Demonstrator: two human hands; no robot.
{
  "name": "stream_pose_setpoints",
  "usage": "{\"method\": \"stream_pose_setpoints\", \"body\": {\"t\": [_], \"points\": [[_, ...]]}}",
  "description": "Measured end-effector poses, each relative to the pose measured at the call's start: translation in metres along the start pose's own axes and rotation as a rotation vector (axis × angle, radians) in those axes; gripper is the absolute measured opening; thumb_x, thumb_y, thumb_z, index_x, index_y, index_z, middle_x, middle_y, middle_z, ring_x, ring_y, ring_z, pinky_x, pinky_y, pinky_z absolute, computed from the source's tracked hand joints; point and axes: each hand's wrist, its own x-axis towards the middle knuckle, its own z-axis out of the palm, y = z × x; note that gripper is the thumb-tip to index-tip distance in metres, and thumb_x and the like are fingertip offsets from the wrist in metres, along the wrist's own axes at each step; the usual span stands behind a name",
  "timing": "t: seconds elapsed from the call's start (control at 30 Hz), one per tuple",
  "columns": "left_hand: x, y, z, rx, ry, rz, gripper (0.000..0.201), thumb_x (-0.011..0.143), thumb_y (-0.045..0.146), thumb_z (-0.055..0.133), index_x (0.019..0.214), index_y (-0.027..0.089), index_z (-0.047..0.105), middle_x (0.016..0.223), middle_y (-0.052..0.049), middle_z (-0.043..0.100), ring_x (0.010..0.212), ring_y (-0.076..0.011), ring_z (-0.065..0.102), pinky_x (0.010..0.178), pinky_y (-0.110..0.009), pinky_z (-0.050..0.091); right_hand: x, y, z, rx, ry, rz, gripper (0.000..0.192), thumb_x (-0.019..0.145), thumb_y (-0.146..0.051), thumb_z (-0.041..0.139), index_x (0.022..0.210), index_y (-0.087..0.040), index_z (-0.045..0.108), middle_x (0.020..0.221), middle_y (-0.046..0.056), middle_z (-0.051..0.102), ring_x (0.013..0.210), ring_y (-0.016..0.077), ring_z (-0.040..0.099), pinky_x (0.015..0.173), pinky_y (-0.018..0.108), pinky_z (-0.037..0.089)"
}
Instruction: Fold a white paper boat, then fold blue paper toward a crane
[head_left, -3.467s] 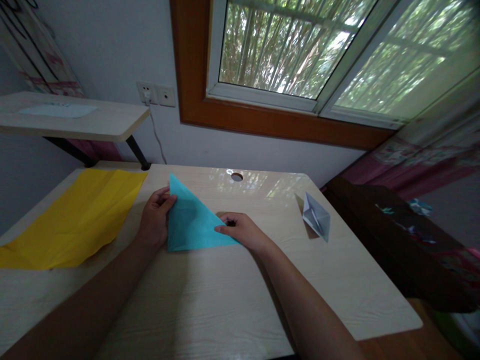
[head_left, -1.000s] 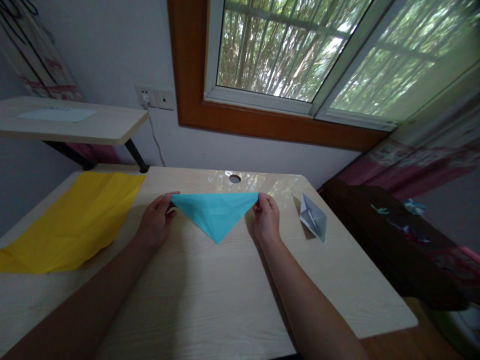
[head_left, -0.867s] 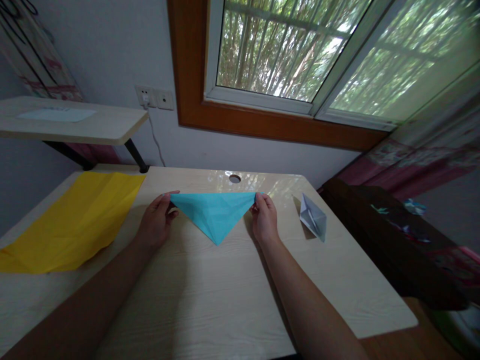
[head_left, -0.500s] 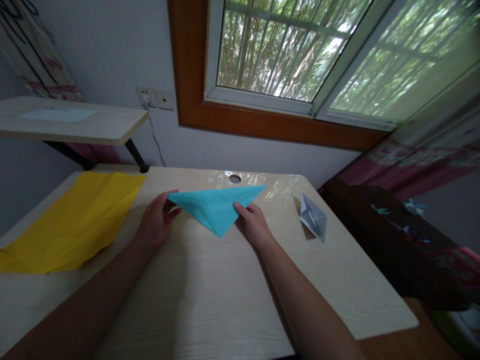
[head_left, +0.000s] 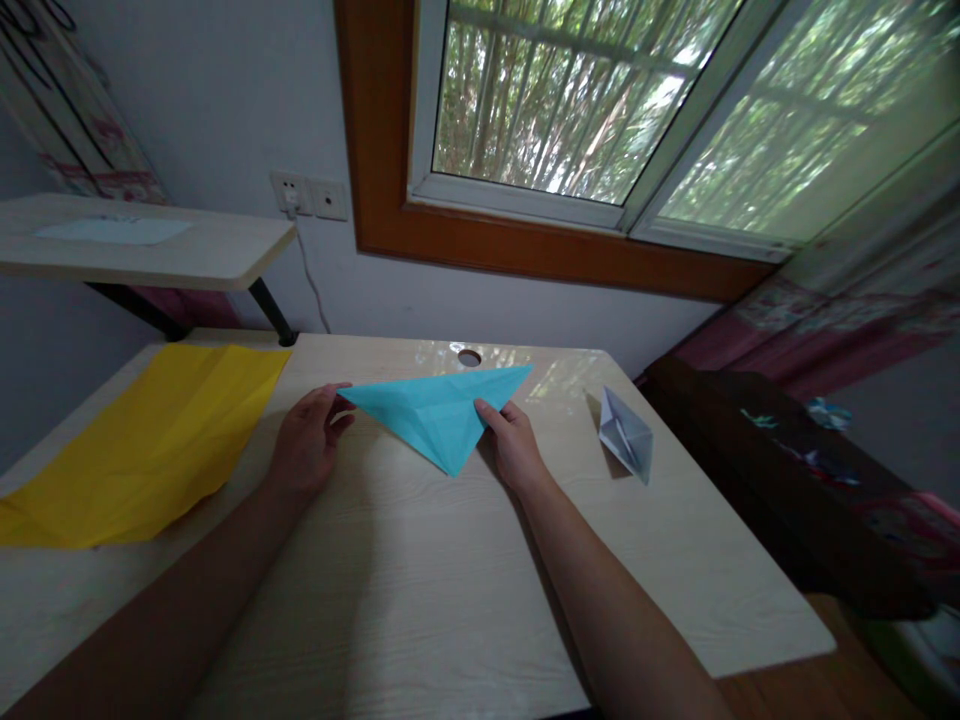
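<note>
A blue sheet of paper (head_left: pixel 424 405), folded into a wide triangle with its point toward me, is held up over the desk between both hands. My left hand (head_left: pixel 307 435) pinches its left corner, thumb and fingers closed at the tip. On the right side, my right hand (head_left: pixel 514 440) grips the paper with the thumb on top; the fingers beneath are mostly hidden. Crease lines show across the blue surface. To the right stands a folded white paper shape (head_left: pixel 627 437), apart from my right hand.
A large yellow sheet (head_left: pixel 157 450) lies on the left of the pale wooden desk (head_left: pixel 450 600). Above it is a raised shelf (head_left: pixel 247 240) on dark legs, bearing a white paper (head_left: pixel 116 230). Near the back edge is a round cable hole (head_left: pixel 469 358).
The triangle's lower point has shifted slightly right. My right hand has moved a little to the right along with it, and my left hand has drawn back slightly left.
</note>
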Motion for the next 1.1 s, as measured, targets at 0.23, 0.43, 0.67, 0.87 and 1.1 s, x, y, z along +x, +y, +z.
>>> {"method": "stream_pose_setpoints", "body": {"t": [0.23,0.43,0.67,0.87,1.1], "points": [[0.0,-0.001,-0.001,0.069,0.025,0.026,0.029,0.071,0.041,0.082,0.087,0.018,0.076,0.087,-0.003,0.071,0.077,-0.0112,0.063,0.066,-0.019,0.049,0.0,-0.002,0.001,-0.002,0.015,-0.013,0.027,0.078,-0.043,0.08,0.095,-0.022,0.076,0.101,0.003,0.078,0.091,0.0224,0.07,0.092,0.038,0.053],[-0.001,-0.001,0.0,0.126,0.022,0.041,0.031,0.075,0.044,0.078,0.088,0.015,0.077,0.082,-0.004,0.071,0.074,-0.0128,0.063,0.065,-0.022,0.048,-0.002,-0.007,0.004,-0.003,0.066,-0.023,0.028,0.077,-0.044,0.079,0.094,-0.022,0.076,0.097,0.002,0.077,0.089,0.0212,0.069,0.088,0.035,0.054],[-0.001,-0.002,-0.001,0.148,0.023,0.083,0.029,0.079,0.044,0.073,0.093,0.018,0.075,0.1,-0.007,0.073,0.085,-0.0157,0.066,0.069,-0.025,0.052,-0.001,-0.006,0.003,0.025,0.1,-0.013,0.029,0.076,-0.046,0.08,0.092,-0.022,0.075,0.096,0.002,0.077,0.088,0.0215,0.069,0.085,0.035,0.055],[-0.012,-0.004,-0.001,0.48,-0.241,0.273,0.033,0.081,0.042,0.075,0.108,0.022,0.073,0.112,-0.007,0.071,0.094,-0.0206,0.067,0.082,-0.032,0.055,-0.002,-0.01,0.004,0.082,0.1,0.013,0.031,0.077,-0.043,0.079,0.097,-0.02,0.075,0.098,0.004,0.078,0.087,0.0231,0.07,0.086,0.038,0.056],[-0.016,-0.01,-0.003,0.688,-0.509,0.431,0.042,0.078,0.036,0.08,0.118,0.029,0.068,0.118,-0.007,0.065,0.108,-0.0249,0.062,0.09,-0.037,0.054,-0.005,-0.021,0.007,0.072,0.163,0.068,0.032,0.074,-0.044,0.08,0.094,-0.021,0.074,0.092,0.004,0.078,0.082,0.0267,0.073,0.079,0.041,0.058]]}}
